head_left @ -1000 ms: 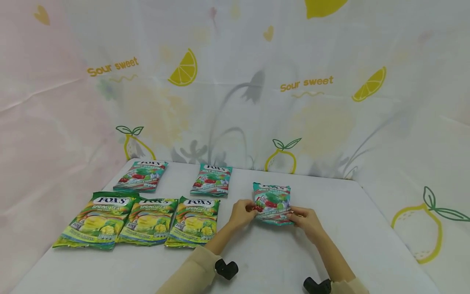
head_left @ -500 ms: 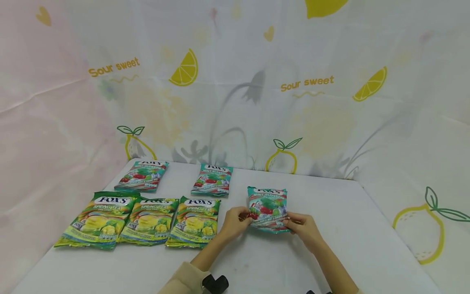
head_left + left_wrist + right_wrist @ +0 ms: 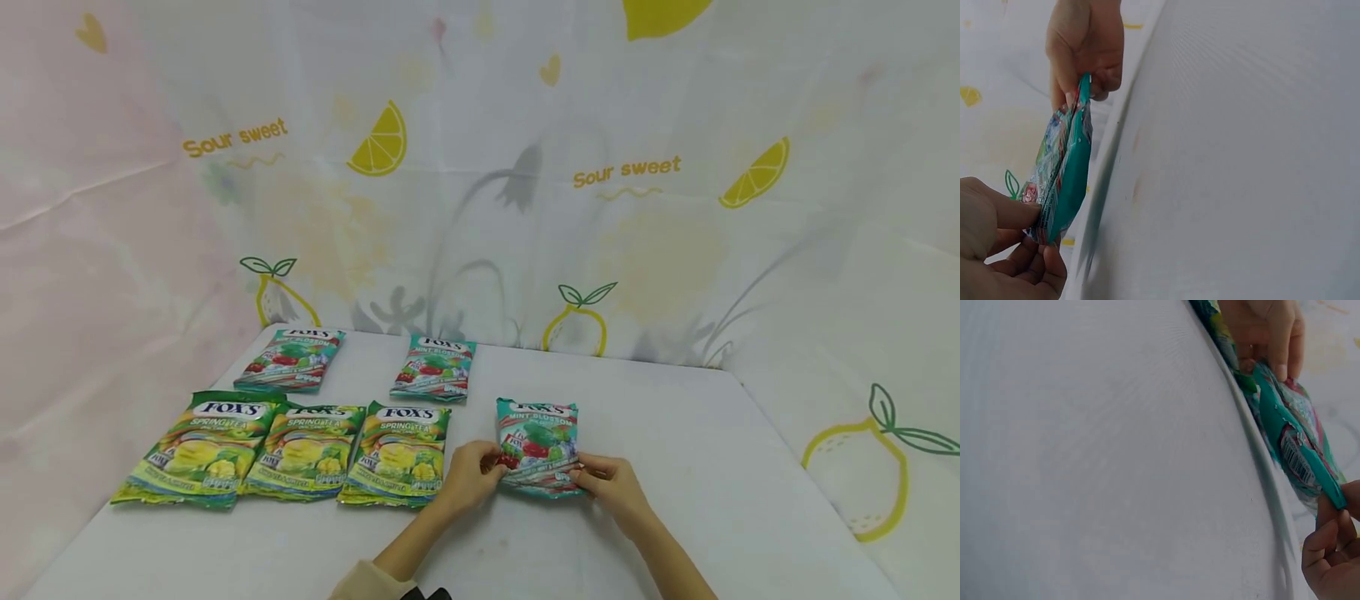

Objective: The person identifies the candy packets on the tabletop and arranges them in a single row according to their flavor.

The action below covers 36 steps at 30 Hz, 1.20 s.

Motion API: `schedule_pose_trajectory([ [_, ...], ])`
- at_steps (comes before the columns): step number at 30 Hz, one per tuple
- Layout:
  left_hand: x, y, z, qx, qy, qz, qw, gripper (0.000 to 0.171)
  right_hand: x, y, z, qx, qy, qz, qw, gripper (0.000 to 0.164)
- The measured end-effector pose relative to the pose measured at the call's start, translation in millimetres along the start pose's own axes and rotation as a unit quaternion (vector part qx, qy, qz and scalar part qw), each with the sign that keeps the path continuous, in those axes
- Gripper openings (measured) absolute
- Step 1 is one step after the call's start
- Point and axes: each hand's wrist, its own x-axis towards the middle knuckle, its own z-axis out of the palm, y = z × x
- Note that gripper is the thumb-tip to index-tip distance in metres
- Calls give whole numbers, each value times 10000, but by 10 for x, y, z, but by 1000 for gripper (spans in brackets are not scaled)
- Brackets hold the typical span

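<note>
A teal Fox's Mint Blossom candy bag (image 3: 537,442) is pinched between my two hands, its printed front facing me. My left hand (image 3: 471,475) grips the bag's lower left edge, thumb on the front. On the lower right edge, my right hand (image 3: 611,490) pinches with thumb and fingers. Seen from the left wrist, the bag (image 3: 1063,169) is held close over the white table, thumb and curled fingers at its near corner. The right wrist view shows the bag's underside (image 3: 1297,450) with a barcode.
Three green Spring Tea candy bags (image 3: 393,454) lie in a row at the left of the white table (image 3: 675,433). Behind them lie two more Mint Blossom bags (image 3: 433,367) (image 3: 292,360). A lemon-print cloth (image 3: 480,217) hangs behind the table.
Both hands have brought the teal candy bag toward me and slightly left, and its front shows more fully. The other bags stay where they were.
</note>
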Motion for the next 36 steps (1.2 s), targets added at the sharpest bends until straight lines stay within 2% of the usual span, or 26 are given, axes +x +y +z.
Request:
schedule_pose_trajectory([
  [9,-133,27,-61,307,127,20,9994,10,-46,19,108,-10,-92,13,10000,41],
  [14,-183,55,-96,299,99,-141,9994,12,-69,20,141,9,-266,-46,9996,41],
  [28,-188,126,-94,793,292,-341,9958,4,-79,14,209,-113,-208,-73,9997,40],
  [33,-208,177,-124,1060,178,-506,9929,10,-94,30,237,-289,-196,4,9994,40],
  [36,-218,226,-164,1247,-14,-624,9902,9,-114,20,249,-246,-281,-9,9993,39],
])
